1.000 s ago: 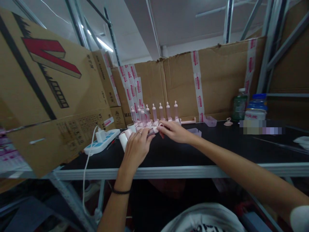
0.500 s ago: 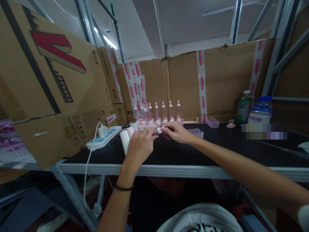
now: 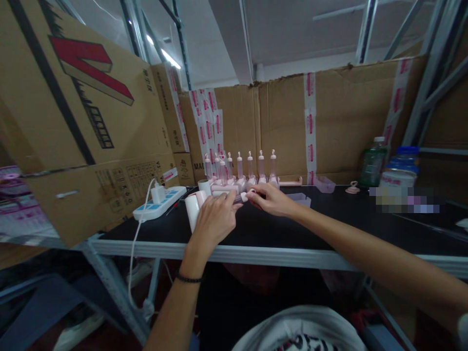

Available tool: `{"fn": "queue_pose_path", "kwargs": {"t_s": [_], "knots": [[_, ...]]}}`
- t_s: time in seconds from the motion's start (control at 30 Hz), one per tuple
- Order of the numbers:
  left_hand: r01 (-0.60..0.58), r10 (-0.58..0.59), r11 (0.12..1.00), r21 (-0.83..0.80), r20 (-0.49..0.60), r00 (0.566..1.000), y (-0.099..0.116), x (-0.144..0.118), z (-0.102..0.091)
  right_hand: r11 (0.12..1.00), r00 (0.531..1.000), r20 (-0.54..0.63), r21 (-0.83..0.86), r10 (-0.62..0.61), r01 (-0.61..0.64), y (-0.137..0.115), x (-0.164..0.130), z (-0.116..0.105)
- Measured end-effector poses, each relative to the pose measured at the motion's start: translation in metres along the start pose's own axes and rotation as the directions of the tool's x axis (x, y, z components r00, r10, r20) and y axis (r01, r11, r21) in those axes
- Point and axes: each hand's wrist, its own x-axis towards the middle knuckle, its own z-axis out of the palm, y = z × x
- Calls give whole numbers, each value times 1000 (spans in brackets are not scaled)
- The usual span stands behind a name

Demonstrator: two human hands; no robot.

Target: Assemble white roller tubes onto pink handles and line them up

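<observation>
- Small pink tube (image 3: 239, 197) lies roughly horizontal, long axis left-right, white cap end toward right hand; just above black table (image 3: 329, 229), in front of upright tube row (image 3: 241, 168).
- Left hand (image 3: 215, 217): fingers curled on tube's left end.
- Right hand (image 3: 268, 199): fingertips pinched on cap end.
- White roll (image 3: 192, 209) just beside left hand.

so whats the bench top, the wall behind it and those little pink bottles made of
Bench top: looks like a matt black mat or laminate on a grey metal edge; which one is unclear. Wall: brown corrugated cardboard, torn top edge, seams taped with pink-printed white tape. Pink bottles: probably translucent plastic, light showing through, with white caps; glass cannot be ruled out.
</observation>
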Motion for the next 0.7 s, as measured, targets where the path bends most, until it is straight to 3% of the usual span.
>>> {"fn": "queue_pose_path", "kwargs": {"t_s": [0.3, 0.5, 0.6, 0.7], "knots": [[6, -5, 1000, -22, 46, 999, 1, -4, 3, 992, 998, 46, -112, -52, 57, -2, -2, -3], [26, -24, 999, -36, 36, 999, 1, -4, 6, 997, 999, 36, -79, -12, 15, -2, -2, -3], [27, -27, 1000, -15, 25, 999, 2, -3, 3, 999, 999, 22, 30, 43, -43, 0, -2, 2], [30, -30, 999, 17, 6, 1000, 3, -2, -1, 947, 986, 33, 273, 164, -167, 0, 1, 10]]}}
